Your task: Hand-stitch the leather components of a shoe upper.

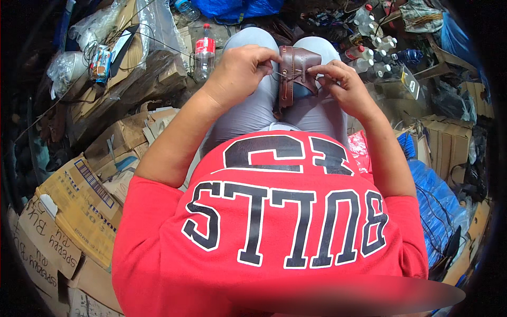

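Your left hand pinches the top edge of the brown leather piece resting on your knees; your right hand grips its right edge and the thread; keep both grips snug, pull each stitch evenly.

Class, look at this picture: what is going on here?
A seated person in a red shirt holds a brown leather piece on their knees. The left hand grips its left edge; the right hand pinches its right side, near a thin cord. Flattened cardboard and a plastic bottle lie to the left.
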Available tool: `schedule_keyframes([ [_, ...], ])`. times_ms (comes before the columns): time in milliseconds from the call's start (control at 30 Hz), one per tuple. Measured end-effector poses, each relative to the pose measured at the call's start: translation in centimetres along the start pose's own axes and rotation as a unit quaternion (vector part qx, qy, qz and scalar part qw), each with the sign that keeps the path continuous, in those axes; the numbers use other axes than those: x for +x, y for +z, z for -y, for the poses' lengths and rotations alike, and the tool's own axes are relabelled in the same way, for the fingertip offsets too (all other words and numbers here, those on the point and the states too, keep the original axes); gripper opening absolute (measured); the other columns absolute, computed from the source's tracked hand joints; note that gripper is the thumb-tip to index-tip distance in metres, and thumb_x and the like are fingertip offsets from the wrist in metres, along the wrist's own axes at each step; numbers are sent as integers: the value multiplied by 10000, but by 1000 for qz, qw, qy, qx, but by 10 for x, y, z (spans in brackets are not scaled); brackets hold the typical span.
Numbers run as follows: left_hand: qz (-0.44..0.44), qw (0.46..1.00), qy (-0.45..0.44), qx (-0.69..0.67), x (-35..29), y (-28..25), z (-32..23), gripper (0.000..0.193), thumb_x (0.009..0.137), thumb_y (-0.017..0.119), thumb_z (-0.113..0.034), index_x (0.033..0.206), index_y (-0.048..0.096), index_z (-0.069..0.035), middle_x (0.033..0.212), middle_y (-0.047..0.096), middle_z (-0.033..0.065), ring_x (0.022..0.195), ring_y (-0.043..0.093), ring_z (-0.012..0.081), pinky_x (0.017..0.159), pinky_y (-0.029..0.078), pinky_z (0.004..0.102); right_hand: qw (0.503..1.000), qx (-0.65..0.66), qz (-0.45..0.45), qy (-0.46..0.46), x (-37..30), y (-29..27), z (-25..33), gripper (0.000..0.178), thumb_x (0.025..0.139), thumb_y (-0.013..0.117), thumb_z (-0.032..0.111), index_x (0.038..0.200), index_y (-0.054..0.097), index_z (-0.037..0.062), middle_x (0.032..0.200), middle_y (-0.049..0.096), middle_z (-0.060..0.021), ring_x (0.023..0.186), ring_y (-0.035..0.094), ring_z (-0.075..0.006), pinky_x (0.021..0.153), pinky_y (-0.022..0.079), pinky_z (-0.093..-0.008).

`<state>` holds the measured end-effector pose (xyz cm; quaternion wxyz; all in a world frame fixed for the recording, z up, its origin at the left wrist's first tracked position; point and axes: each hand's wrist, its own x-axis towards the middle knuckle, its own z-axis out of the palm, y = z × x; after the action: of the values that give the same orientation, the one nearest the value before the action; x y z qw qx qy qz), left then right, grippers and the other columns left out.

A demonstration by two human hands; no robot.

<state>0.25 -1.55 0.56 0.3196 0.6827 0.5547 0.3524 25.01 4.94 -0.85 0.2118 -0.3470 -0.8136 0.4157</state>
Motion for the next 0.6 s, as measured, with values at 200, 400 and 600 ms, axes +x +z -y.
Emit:
schedule_keyframes([
  [200, -28, 977, 103, 183, -4, -3, 5, 131, 743, 661, -30, 870, 657, -61, 756, 593, 76, 694, 592, 245, 630, 480, 301, 976, -197, -34, -82, -13, 9, 8, 348, 740, 570, -24, 1020, 670, 157, 765, 544, -60, 748, 543, -225, 699, 422, -322],
  [400, -56, 955, 196, 216, 10, -5, -6, 105, 741, 687, -114, 838, 695, -153, 741, 548, 12, 776, 528, 197, 734, 383, 338, 998, 17, 36, 46, 5, -4, -10, 458, 674, 458, -114, 977, 690, 139, 796, 527, -29, 791, 531, -140, 736, 437, -259],
  [600, -32, 965, 174, 193, 14, 5, 5, 122, 727, 704, -139, 839, 706, -188, 721, 501, -1, 795, 488, 194, 750, 327, 350, 996, 39, 75, 42, 20, -7, -12, 421, 692, 449, -125, 952, 688, 106, 848, 538, -33, 831, 531, -141, 783, 438, -251],
])
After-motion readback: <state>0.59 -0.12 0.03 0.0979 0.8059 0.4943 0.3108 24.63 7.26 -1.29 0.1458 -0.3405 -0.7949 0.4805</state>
